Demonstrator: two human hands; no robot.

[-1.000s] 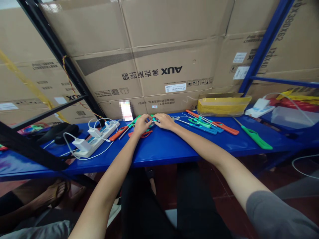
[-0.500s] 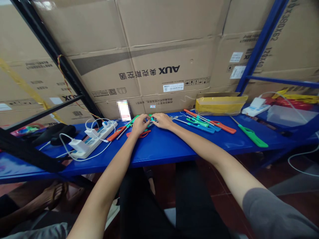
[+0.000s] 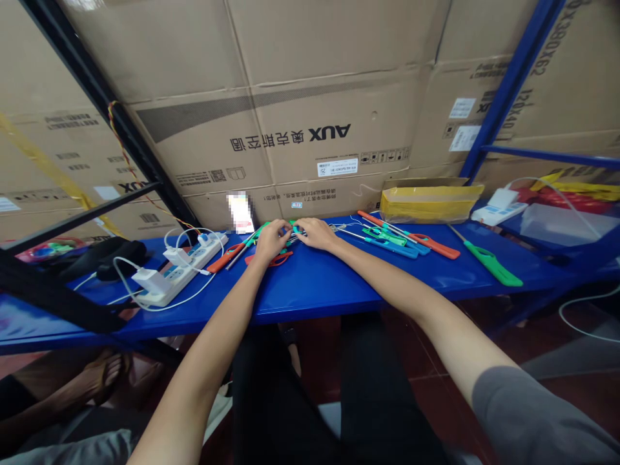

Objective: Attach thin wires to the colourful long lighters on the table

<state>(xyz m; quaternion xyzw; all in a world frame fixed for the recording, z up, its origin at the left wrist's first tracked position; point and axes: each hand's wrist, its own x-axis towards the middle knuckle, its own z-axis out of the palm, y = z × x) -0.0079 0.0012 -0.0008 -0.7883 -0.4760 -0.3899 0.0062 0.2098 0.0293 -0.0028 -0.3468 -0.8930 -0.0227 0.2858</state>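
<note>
Near the back of the blue table, my left hand [image 3: 274, 240] and my right hand [image 3: 314, 234] meet with fingers curled toward each other. A small teal-green piece shows between their fingertips; its kind cannot be made out. An orange part [image 3: 281, 259] lies under the left hand, partly hidden by it. Left of that hand rests an orange-handled lighter [image 3: 226, 257] with a metal rod alongside. On the right-hand side lie several long-necked lighters: blue-handled [image 3: 394, 248], orange-handled [image 3: 438, 247] and, farther right, green-handled [image 3: 491, 263]. Thin metal pieces [image 3: 338, 228] sit just beyond my right wrist.
A white power strip [image 3: 186, 274] with chargers and cables is at left. A lit phone [image 3: 241, 214] leans on the cardboard [image 3: 300, 97] behind the table [image 3: 314, 294]. A yellow-taped box [image 3: 429, 203] stands at back right, with another power strip [image 3: 498, 213] beyond. Another person's foot [image 3: 104, 378] shows lower left.
Both hands stay in nearly the same place, with fingers only slightly shifted around the small piece. The whole view has moved very slightly.
</note>
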